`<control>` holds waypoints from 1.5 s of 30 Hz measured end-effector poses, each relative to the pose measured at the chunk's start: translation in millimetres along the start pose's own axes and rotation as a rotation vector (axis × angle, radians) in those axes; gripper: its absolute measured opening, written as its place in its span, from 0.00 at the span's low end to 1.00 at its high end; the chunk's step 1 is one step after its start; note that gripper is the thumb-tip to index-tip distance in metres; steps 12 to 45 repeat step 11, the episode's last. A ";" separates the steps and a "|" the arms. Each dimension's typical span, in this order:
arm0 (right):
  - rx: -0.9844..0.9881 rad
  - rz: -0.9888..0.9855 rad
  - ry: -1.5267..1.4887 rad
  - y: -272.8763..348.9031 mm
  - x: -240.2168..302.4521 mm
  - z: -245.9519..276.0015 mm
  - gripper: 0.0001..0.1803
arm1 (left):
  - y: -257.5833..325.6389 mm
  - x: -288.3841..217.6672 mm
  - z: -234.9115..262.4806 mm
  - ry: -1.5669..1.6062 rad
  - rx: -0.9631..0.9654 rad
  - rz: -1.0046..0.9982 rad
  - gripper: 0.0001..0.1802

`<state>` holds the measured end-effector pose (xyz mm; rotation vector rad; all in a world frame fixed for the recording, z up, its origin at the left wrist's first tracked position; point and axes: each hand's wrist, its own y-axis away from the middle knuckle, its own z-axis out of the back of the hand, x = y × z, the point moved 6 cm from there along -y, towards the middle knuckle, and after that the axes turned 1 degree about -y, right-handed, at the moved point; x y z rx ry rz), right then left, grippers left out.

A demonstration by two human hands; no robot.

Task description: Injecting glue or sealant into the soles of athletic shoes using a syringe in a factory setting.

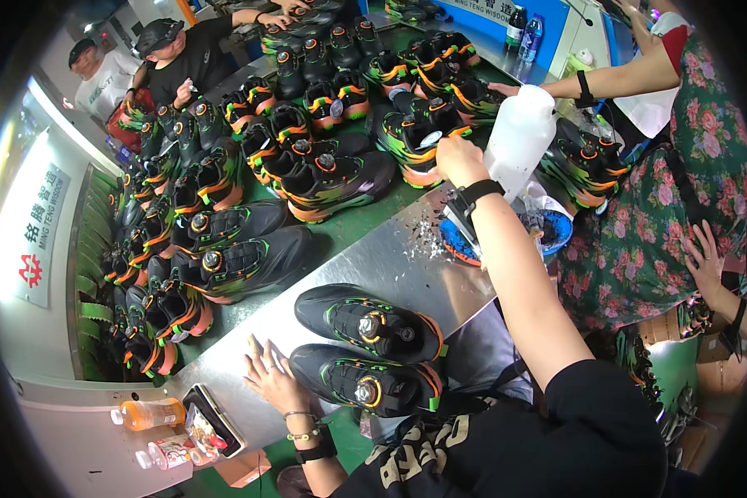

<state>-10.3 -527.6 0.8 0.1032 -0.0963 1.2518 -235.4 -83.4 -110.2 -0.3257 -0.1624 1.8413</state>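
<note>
My left hand (271, 378) lies flat, fingers spread, on the metal table (249, 332). Just right of it is a pair of black shoes with green and orange trim and dial closures: a far shoe (324, 311) and a near shoe (319, 373). My right arm stretches forward over the table, and my right hand (461, 161) is closed against a pair of similar shoes (411, 137) on the green surface. Its fingertips are hidden, so what it grips cannot be made out. A white plastic bottle (519, 137) stands right beside that hand.
Several rows of shoes (332, 187) cover the green surface (357, 217). Black scraps (427, 236) lie near a blue-lined container (559, 231). An orange drink bottle (153, 413) is at lower left. A person in a floral apron (631, 241) stands at right; others work at far left.
</note>
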 end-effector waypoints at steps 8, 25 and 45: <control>-0.076 -0.061 -0.122 -25.2 -10.3 -23.8 0.26 | -1.5 -6.3 -3.5 -0.016 -0.019 -0.024 0.25; -0.082 -0.034 -0.101 -26.0 -10.6 -26.4 0.26 | 0.9 -3.9 -6.3 -0.009 0.046 0.009 0.26; -0.082 -0.034 -0.101 -26.0 -10.6 -26.4 0.26 | 0.9 -3.9 -6.3 -0.009 0.046 0.009 0.26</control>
